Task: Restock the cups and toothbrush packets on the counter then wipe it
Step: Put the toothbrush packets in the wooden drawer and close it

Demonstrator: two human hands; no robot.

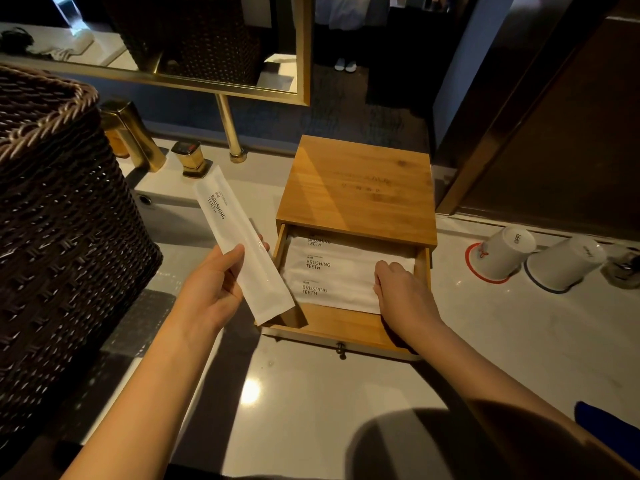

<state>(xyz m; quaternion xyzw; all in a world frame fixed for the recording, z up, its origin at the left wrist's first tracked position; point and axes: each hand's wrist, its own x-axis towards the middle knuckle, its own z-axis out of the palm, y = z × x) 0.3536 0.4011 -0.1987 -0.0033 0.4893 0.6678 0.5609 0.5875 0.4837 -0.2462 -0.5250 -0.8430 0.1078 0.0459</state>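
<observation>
Left grip (211, 285) pinches a packet (239, 244) over the desk (311, 393), toward its back edge, long axis slanting far-left to near-right. Right grip (401, 292) curls onto packets (332, 271) lying crosswise in the open drawer (346, 327).

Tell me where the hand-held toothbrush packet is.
In the head view, the left hand holds the toothbrush packet just left of the open wooden drawer.
</observation>
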